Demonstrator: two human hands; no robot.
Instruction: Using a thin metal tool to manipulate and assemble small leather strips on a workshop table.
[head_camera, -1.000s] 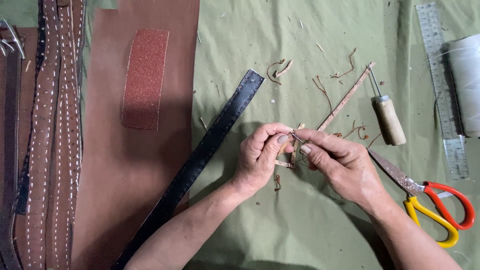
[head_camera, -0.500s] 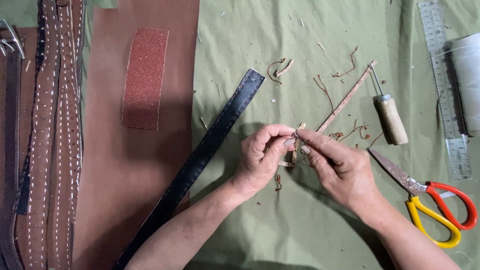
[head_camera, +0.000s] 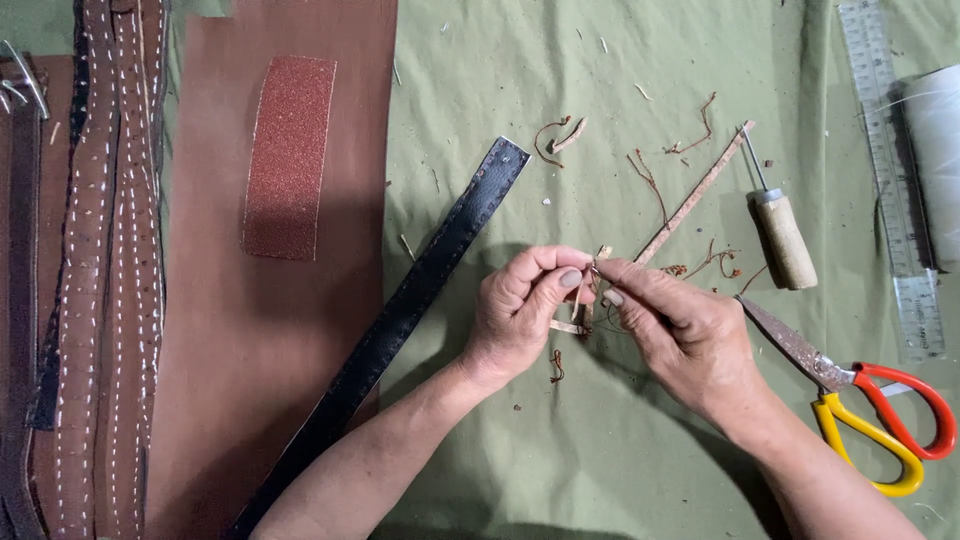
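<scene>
My left hand (head_camera: 522, 315) and my right hand (head_camera: 682, 335) meet over the green cloth (head_camera: 560, 120), fingertips pinched together on a thin pale leather cord (head_camera: 580, 310). The cord loops below the fingers, and a thin strip of it (head_camera: 692, 200) runs up to the right. A long black leather strap (head_camera: 400, 320) lies diagonally just left of my left hand. A wooden-handled awl (head_camera: 780, 235) rests to the right of my right hand.
Scissors (head_camera: 860, 395) with red and yellow handles lie at the right. A clear ruler (head_camera: 895, 190) and a pale roll (head_camera: 935, 160) sit at the far right. Brown leather sheet (head_camera: 220, 330), a sandpaper piece (head_camera: 290, 155) and stitched belts (head_camera: 100, 280) fill the left. Cord scraps litter the cloth.
Both hands have shifted slightly while still pinching the cord; the fingers have worked it a little. Nothing else on the cloth has moved.
</scene>
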